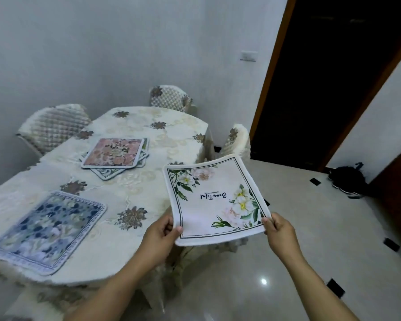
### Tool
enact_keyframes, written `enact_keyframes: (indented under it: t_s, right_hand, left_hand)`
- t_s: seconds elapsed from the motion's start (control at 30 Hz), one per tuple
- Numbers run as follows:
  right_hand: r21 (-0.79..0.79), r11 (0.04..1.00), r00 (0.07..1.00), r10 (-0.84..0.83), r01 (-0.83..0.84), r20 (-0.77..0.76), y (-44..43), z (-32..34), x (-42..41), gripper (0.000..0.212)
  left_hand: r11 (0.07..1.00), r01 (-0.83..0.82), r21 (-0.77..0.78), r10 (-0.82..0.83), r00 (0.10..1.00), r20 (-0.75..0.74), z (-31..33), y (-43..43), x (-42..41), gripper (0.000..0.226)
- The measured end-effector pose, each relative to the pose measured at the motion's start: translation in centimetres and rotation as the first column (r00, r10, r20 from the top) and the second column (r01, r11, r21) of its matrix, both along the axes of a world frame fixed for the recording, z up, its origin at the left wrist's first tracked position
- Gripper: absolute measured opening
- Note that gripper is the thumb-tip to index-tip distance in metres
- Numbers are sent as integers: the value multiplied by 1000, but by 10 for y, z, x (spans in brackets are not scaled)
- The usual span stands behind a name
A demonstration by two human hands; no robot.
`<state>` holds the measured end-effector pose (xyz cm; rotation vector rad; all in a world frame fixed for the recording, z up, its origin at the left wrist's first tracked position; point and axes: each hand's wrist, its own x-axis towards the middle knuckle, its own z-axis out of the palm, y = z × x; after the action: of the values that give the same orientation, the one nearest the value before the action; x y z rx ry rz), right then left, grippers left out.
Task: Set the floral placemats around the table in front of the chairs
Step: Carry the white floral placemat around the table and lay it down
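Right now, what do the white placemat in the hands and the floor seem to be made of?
White placemat: probably thin printed fabric with a soft, matte finish; it bows between the hands and its edge looks fuzzy. Floor: likely polished tile; it mirrors a lamp glare and has small dark inlays.

Clothed table (pixel 167 135), blue placemat (pixel 46 230), placemat stack (pixel 115 154)

Plenty of open cloth is showing on the tabletop (pixel 148 181) between the blue mat (pixel 46 230) at the near left edge and the stack of mats (pixel 115 155) sitting mid-table, so a hand could be passing through there fine. The far end is lying bare too. Chairs are crowding the edges: one at far left (pixel 53 128), one at the far end (pixel 170 98), one on the right (pixel 237 141).
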<state>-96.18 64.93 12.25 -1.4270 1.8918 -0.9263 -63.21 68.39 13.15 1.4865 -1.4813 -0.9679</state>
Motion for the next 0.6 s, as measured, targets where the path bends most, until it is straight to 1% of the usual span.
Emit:
enact_keyframes:
  t_s: [0.13, 0.23, 0.27, 0.4, 0.5, 0.57, 0.6]
  right_hand:
    - [-2, 976, 975, 219, -219, -40, -111, -3, -13, 23]
    - [-15, 905, 901, 422, -425, -103, -198, -3, -10, 24]
    - [-23, 879, 875, 471, -476, -110, -220, -3, -7, 25]
    - [1, 732, 727, 676, -681, -125, -299, -5, 18, 30]
    - [44, 628, 615, 772, -777, -158, -342, -11, 49, 32]
    - [73, 556, 543, 828, -828, -136, -367, -16, 75, 26]
    - [77, 535, 524, 842, -842, -127, -376, -19, 85, 27]
  left_hand:
    - [984, -177, -4, 177, 983, -45, -10, -42, -27, 39]
    - [926, -378, 7, 376, 921, -101, -21, -66, -49, 40]
    - [906, -422, 10, 421, 901, -105, -24, -69, -56, 41]
    - [794, -607, 48, 609, 791, -58, -37, -81, -85, 42]
    - [687, -722, 77, 725, 688, -17, -41, -96, -91, 45]
    - [607, -790, 82, 793, 609, -8, -43, -110, -88, 47]
    - [582, -808, 90, 812, 584, -12, -46, -116, -86, 47]
